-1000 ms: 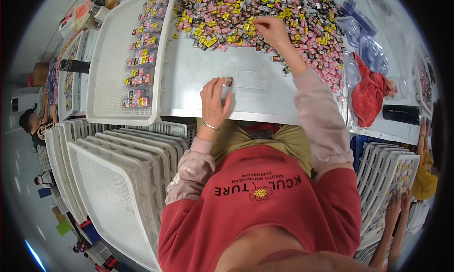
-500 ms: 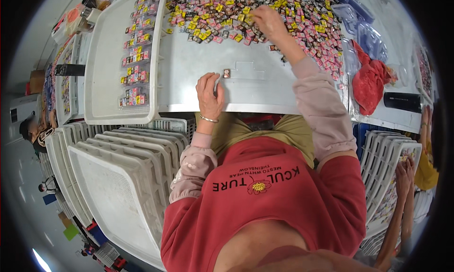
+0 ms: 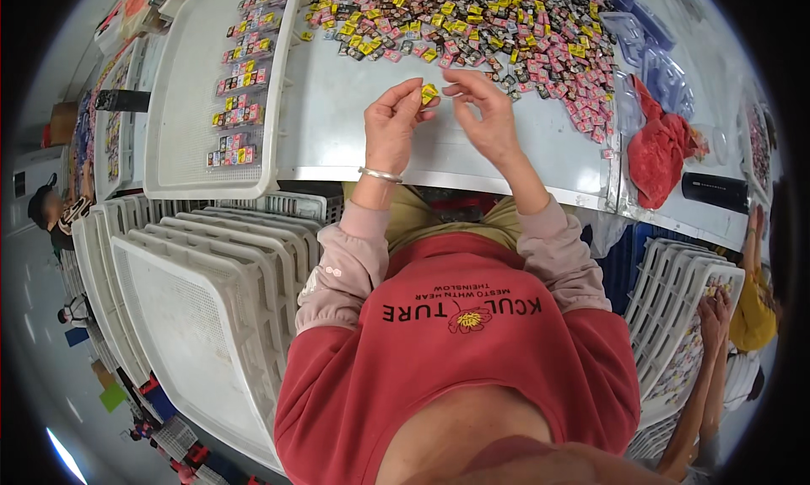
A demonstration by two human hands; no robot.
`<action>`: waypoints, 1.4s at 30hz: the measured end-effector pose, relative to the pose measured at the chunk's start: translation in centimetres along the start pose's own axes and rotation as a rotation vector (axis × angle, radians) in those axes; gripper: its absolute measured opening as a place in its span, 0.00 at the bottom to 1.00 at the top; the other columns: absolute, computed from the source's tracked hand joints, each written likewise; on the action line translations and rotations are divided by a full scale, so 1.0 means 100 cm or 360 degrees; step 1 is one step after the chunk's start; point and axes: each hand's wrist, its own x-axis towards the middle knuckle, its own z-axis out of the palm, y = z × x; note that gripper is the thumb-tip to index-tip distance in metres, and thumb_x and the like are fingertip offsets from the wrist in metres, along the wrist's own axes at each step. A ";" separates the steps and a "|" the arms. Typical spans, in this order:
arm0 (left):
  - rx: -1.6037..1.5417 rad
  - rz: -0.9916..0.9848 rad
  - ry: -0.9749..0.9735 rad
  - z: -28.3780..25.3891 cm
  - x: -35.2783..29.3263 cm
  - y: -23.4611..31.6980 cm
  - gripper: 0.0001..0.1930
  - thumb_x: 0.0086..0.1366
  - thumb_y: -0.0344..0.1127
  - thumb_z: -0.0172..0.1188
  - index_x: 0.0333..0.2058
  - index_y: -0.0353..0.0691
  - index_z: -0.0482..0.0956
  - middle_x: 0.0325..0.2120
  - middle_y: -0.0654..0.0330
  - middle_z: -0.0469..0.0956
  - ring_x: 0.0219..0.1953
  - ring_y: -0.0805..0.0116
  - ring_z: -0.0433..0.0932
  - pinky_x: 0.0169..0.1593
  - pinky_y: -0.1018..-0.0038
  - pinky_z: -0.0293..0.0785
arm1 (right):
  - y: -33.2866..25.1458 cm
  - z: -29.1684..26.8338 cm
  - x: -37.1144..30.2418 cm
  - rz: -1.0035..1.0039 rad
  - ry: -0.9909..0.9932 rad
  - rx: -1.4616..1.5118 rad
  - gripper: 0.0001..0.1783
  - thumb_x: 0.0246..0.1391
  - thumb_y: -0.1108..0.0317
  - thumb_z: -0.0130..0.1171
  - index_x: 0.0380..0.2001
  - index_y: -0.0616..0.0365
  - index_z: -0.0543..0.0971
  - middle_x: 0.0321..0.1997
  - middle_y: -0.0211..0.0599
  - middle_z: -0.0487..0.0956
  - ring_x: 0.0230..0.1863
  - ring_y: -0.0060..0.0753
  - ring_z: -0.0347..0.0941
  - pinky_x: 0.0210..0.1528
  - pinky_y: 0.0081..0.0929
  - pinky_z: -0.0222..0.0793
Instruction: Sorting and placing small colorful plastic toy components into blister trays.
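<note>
Yellow piece [image 3: 429, 94] is sitting in the pinch of the left hand [image 3: 391, 129], over the desk [image 3: 329, 118].

The left hand's grip is clamping on the piece with thumb and finger, and the right hand [image 3: 487, 124] is hovering just beside it, its grip apart with nothing seen in it. A big heap of small pieces [image 3: 472, 21] is lying beyond both hands, and a white tray [image 3: 181, 105] is holding rows of little packs [image 3: 240, 111] on the left. A soft but firm pinch would be helping here, since such a small thing could be slipping out. Pinching only the edges would be leaving room for the right hand. Whether another piece is hiding behind the yellow one, the view is not telling.
</note>
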 end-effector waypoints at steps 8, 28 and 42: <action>0.0159 0.0121 0.0056 -0.002 0.002 0.003 0.11 0.64 0.30 0.58 0.43 0.31 0.78 0.33 0.58 0.81 0.32 0.73 0.80 0.35 0.79 0.77 | -0.002 -0.001 -0.001 0.0551 -0.0057 0.0538 0.13 0.58 0.71 0.57 0.45 0.66 0.76 0.36 0.35 0.80 0.37 0.22 0.77 0.40 0.19 0.73; 0.1997 0.1288 -0.0182 -0.062 -0.016 -0.032 0.16 0.50 0.22 0.61 0.40 0.34 0.79 0.41 0.54 0.77 0.43 0.54 0.73 0.47 0.66 0.70 | 0.055 0.035 0.003 0.0234 -0.0400 -0.0692 0.05 0.45 0.70 0.62 0.27 0.58 0.81 0.25 0.42 0.80 0.28 0.40 0.78 0.31 0.32 0.73; 0.2065 0.1292 -0.0177 -0.059 -0.023 -0.032 0.19 0.48 0.22 0.61 0.42 0.34 0.77 0.40 0.54 0.74 0.41 0.54 0.71 0.46 0.64 0.69 | 0.071 0.013 0.009 0.0572 -0.0570 -0.0137 0.07 0.48 0.73 0.60 0.32 0.58 0.82 0.29 0.37 0.79 0.29 0.40 0.76 0.32 0.27 0.71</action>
